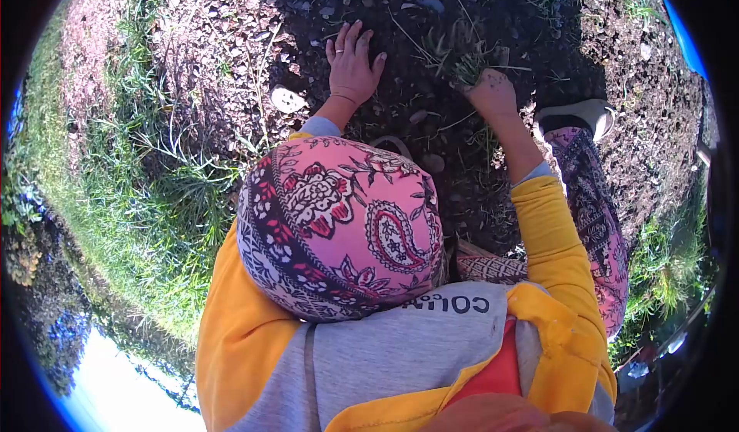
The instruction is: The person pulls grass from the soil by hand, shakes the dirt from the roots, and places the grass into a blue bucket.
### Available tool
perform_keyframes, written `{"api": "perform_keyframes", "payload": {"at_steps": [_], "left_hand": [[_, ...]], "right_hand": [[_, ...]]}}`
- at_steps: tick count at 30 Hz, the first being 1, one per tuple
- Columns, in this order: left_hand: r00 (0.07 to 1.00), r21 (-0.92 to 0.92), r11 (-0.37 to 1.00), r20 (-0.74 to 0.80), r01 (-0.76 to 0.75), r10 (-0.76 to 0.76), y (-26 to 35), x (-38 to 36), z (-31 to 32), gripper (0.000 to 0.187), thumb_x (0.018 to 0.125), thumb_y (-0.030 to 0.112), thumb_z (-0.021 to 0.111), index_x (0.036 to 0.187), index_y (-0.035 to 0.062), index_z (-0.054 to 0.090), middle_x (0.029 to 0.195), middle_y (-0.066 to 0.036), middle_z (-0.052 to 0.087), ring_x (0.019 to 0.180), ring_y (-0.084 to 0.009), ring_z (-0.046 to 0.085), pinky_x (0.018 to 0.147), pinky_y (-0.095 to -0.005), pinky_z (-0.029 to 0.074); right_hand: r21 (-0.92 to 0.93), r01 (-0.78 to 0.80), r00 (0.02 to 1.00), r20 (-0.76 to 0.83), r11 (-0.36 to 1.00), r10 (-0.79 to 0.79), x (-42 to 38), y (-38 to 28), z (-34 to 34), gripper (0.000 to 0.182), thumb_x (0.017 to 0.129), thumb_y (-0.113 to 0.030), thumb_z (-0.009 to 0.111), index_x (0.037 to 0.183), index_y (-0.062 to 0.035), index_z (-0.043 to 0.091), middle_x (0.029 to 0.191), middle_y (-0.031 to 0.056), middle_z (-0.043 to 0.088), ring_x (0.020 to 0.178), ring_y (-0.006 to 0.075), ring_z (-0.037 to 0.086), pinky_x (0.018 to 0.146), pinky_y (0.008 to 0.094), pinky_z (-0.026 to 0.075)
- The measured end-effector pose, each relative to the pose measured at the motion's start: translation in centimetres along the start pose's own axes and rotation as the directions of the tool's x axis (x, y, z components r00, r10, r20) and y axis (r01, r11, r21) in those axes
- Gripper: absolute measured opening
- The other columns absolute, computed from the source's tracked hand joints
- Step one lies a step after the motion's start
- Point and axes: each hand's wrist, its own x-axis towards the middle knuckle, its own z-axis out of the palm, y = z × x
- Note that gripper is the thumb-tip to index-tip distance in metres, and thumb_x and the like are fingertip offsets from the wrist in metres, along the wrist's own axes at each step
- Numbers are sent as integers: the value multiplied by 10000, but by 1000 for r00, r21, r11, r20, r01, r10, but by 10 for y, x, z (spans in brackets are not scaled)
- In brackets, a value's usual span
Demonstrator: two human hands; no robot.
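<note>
On dark, stony soil, my left hand lies with its fingers spread, a ring on one finger and nothing held. A bunch of uprooted grass and weeds is gripped in my right hand, with thin stalks sticking out to both sides. The fingers of that hand are curled round the base of the bunch and partly hidden. Pebbles and a flat pale stone lie around my left hand.
Patterned pink cloth covers a knee below my hands. A shoe rests on the ground at the right. Tall green grass grows at the left, and more grass stands at the right. Something blue shows at the upper right edge.
</note>
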Motion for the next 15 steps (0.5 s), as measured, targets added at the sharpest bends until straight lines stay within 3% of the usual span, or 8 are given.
{"api": "perform_keyframes", "payload": {"at_steps": [5, 8, 11, 15], "left_hand": [[1000, 1, 1000, -21, -19, 19, -3, -2, 5, 449, 802, 350, 515, 1173, 107, 441, 1320, -66, 335, 1251, -278, 261, 1003, -493, 165], [1000, 3, 1000, -21, -22, 22, -2, 0, 5, 445, 804, 353, 512, 1171, 111, 443, 1322, -66, 334, 1251, -278, 260, 1004, -492, 163], [1000, 8, 1000, -19, -19, 19, -3, 0, 5, 443, 806, 355, 508, 1171, 112, 443, 1323, -66, 333, 1253, -277, 259, 1004, -492, 160], [1000, 8, 1000, -17, -21, 21, -4, 0, 6, 439, 808, 352, 505, 1170, 113, 443, 1323, -67, 333, 1253, -278, 257, 1005, -493, 158]], "right_hand": [[15, 23, 999, -35, 1000, -23, 8, 26, 51, 348, 712, -330, 604, 820, 1, 607, 893, 205, 589, 896, 327, 563, 787, 391, 449], [31, 96, 995, 31, 995, -97, 16, 40, 63, 332, 710, -303, 592, 828, 7, 605, 905, 205, 590, 900, 321, 565, 791, 394, 447], [89, 63, 997, -56, 994, -58, 12, 42, 78, 284, 726, -285, 577, 798, -13, 617, 873, 199, 590, 870, 336, 564, 774, 398, 449], [-31, 286, 943, -171, 958, -287, 10, 49, 90, 200, 712, -239, 576, 739, -50, 632, 772, 173, 583, 799, 337, 561, 721, 404, 451]]}}
